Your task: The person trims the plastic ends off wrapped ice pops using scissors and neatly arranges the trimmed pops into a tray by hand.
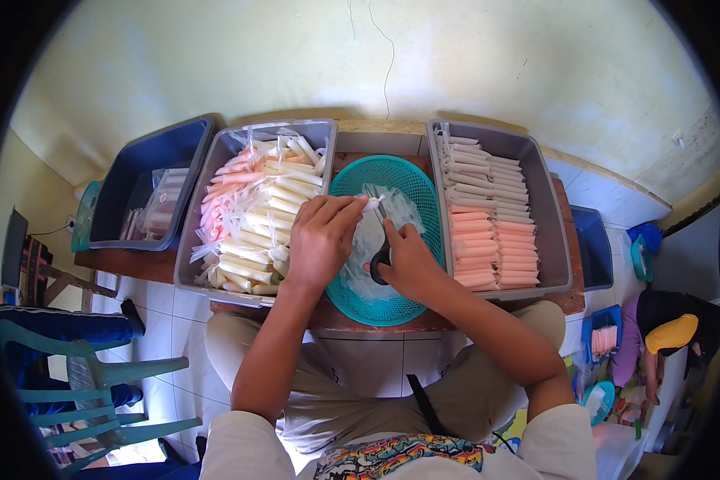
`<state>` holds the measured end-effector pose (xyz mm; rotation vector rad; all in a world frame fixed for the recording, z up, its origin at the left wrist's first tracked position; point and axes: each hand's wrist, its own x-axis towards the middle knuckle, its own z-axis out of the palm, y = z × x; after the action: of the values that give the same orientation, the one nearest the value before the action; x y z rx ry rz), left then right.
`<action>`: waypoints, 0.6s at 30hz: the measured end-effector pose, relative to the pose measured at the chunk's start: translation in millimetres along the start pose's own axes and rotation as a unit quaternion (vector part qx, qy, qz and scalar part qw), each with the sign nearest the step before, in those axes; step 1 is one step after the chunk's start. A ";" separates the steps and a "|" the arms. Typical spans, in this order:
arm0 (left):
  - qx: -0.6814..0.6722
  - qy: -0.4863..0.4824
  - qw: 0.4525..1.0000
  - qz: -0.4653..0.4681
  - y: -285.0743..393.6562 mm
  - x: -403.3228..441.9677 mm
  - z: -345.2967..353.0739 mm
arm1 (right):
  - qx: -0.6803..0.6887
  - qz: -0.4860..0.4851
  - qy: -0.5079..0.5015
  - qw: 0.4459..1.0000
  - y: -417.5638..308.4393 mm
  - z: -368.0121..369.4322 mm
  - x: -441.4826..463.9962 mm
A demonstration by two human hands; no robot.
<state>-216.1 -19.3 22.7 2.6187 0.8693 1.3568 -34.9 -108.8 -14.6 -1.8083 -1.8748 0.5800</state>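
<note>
My left hand (pixel 324 240) is closed on what looks like an ice pop tube, a filled plastic tube; only its whitish end (pixel 370 205) shows past the fingers. In my right hand (pixel 410 260) are scissors (pixel 383 262) with black handles, their blades beside that end. Both hands are over a turquoise mesh basket (pixel 430 200), where clear plastic scraps (pixel 402 210) lie. Left of it, a grey bin (pixel 328 136) contains loosely piled cream and pink tubes (pixel 252 216) with long plastic tails. To the right, another grey bin (pixel 554 240) has white and pink tubes (pixel 484 240) stacked in rows.
A dark blue bin (pixel 148 152) with some packed tubes stands at far left, near a green plastic chair (pixel 100 392). Another blue bin (pixel 592 248) is on the right. A co-worker (pixel 668 324) bends over at the lower right, by a blue tray of pink tubes (pixel 605 339).
</note>
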 end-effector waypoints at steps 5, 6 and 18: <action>-0.017 0.013 1.000 -0.010 0.1 1.6 -0.4 | -0.046 0.061 -0.051 0.996 -6.2 15.7 3.9; -0.019 0.012 1.000 -0.010 0.4 1.5 -0.7 | -0.056 0.067 -0.052 0.995 -5.6 21.0 3.5; -0.064 0.028 0.997 -0.019 6.9 2.3 -1.6 | -0.125 0.073 -0.051 0.988 -8.4 35.7 6.6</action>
<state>-213.2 -24.2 27.4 2.4681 0.8063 1.4329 -63.2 -101.8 -37.9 -2.1279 -1.9670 0.5140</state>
